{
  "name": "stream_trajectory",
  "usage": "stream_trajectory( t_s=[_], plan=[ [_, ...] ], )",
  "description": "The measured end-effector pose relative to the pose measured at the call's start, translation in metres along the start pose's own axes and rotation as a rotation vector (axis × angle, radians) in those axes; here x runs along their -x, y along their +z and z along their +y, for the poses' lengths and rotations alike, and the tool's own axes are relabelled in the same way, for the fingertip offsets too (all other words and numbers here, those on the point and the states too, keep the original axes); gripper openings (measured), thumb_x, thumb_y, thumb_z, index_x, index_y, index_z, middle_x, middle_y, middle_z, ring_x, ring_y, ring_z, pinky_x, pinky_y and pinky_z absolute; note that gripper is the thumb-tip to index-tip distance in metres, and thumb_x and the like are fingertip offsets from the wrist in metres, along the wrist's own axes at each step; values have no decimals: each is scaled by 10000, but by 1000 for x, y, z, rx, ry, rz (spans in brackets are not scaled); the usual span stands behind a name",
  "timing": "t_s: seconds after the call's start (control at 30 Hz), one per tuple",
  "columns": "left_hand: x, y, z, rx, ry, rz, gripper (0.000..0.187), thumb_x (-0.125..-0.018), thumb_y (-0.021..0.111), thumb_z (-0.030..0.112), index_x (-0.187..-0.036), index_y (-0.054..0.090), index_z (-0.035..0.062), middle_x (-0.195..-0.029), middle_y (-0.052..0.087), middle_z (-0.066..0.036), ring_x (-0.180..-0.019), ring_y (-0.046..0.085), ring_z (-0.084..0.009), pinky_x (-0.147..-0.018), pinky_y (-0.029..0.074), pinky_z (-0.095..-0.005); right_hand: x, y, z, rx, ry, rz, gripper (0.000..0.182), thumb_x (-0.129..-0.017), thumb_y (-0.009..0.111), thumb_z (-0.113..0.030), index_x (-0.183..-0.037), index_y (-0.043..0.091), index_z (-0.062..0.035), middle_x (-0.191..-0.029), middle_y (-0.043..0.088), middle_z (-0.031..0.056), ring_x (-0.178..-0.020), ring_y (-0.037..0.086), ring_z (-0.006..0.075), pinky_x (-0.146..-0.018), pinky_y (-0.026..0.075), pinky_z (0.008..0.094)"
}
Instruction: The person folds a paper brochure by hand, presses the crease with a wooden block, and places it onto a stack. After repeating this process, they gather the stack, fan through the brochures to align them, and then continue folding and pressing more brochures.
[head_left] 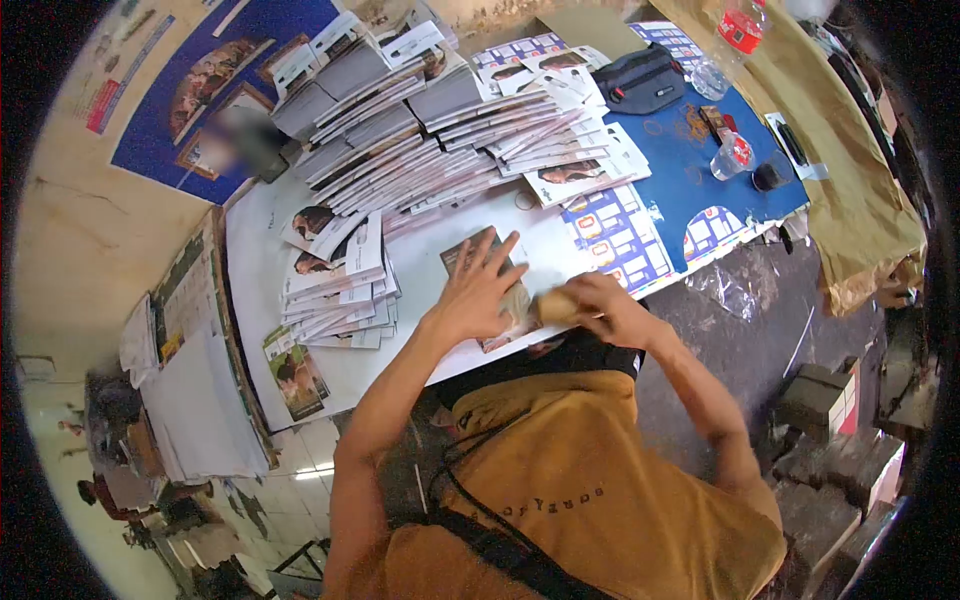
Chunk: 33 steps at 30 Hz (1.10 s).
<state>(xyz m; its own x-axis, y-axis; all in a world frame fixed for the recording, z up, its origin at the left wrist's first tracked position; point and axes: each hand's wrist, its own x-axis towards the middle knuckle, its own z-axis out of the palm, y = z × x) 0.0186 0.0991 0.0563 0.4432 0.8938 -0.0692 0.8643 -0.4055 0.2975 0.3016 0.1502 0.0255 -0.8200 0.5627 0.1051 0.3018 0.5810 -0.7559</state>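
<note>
My left hand (474, 296) lies with fingers spread on a printed leaflet (462, 256) at the near edge of the white tabletop, partly covering it. Beside it, my right hand (612, 312) is closed around a small tan block (556, 307), which rests against the leaflet's right side. Motion blur hides what the block is made of. Left of my hands sits a short fanned stack of printed booklets (345, 285). Behind them rises a large, uneven pile of similar booklets (400, 165).
Rightward on the blue table section are a black pouch (640, 80), loose rubber bands (692, 122), a clear plastic cup (730, 158) and a dark cup (772, 172). A plastic bottle (738, 32) lies farther back. Another leaflet (294, 378) is at the left near corner. Brown paper (850, 180) covers the right side.
</note>
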Motion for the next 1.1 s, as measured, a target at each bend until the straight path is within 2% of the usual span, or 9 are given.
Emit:
stream_trajectory(
  t_s=[0.13, 0.3, 0.37, 0.43, 0.57, 0.7, 0.9, 1.03, 1.1],
  plan=[
    [8, -5, -4, -9, -115, -77, 719, -631, 707, 326, -1258, 565, 2, -1445, 371, -260, -1461, 192, -453, -1155, 164, -676, -8, 6, 14, -594, 242, 753, 512, -925, 673, -71, -1382, 454, 1, -1280, 550, 108, -1166, 551, 201, -990, 457, 338],
    [43, -9, -6, 99, -328, -86, 490, -718, 682, 237, -1163, 591, 51, -1170, 575, -219, -1184, 517, -363, -1029, 353, -563, -24, 18, 65, -414, 192, 1074, 482, -906, 663, -14, -1343, 460, -4, -1209, 568, 100, -1062, 573, 171, -937, 467, 304],
    [55, -39, 2, 213, -401, -131, 397, -752, 669, 158, -1136, 604, 79, -1023, 643, -163, -1015, 607, -326, -935, 412, -509, -24, 19, 60, -315, 323, 993, 457, -901, 668, -22, -1316, 480, 4, -1083, 620, 99, -990, 601, 159, -870, 482, 293],
    [64, -78, 5, 84, -247, 418, 376, -766, 647, 48, -1135, 622, 116, -907, 670, -105, -889, 636, -313, -844, 431, -465, -28, 19, 53, -386, 334, 966, 431, -903, 668, -30, -1295, 492, 5, -1045, 629, 97, -955, 610, 155, -833, 491, 294],
    [28, -177, -7, -92, -200, 882, 337, -772, 613, -11, -1096, 657, 72, -1059, 688, -120, -989, 640, -327, -841, 478, -443, -29, 15, 45, -350, 334, 948, 383, -914, 659, -37, -1261, 502, 5, -1034, 625, 99, -913, 612, 153, -794, 499, 290],
    [-64, -180, -26, -160, -81, 912, 347, -796, 591, -13, -1132, 658, 41, -1094, 680, -154, -1023, 635, -348, -915, 490, -453, -28, 20, 52, -379, 362, 963, 369, -922, 651, -41, -1254, 499, 13, -1030, 625, 100, -903, 613, 151, -787, 503, 291],
    [-142, -105, -54, -295, -351, 426, 282, -843, 573, 34, -1103, 681, 45, -1107, 676, -152, -1054, 624, -317, -926, 487, -438, -21, 21, 52, -395, 347, 964, 430, -913, 666, -70, -1294, 495, 33, -1066, 634, 128, -998, 590, 189, -903, 469, 333],
    [-85, -157, 30, 487, 35, 827, 268, -889, 569, 97, -1107, 691, 0, -1127, 701, -137, -1045, 663, -253, -950, 493, -356, -24, 13, 38, -210, 266, 1000, 405, -898, 673, -47, -1266, 516, 17, -1015, 647, 123, -931, 622, 191, -841, 496, 341],
    [-20, -194, 94, 781, 209, 916, 273, -852, 590, 61, -1094, 692, -11, -1092, 704, -126, -859, 657, -215, -883, 521, -387, -27, 16, 47, -135, 273, 1008, 427, -884, 691, -37, -1268, 514, 21, -998, 654, 124, -892, 645, 195, -806, 507, 331]
  ],
)
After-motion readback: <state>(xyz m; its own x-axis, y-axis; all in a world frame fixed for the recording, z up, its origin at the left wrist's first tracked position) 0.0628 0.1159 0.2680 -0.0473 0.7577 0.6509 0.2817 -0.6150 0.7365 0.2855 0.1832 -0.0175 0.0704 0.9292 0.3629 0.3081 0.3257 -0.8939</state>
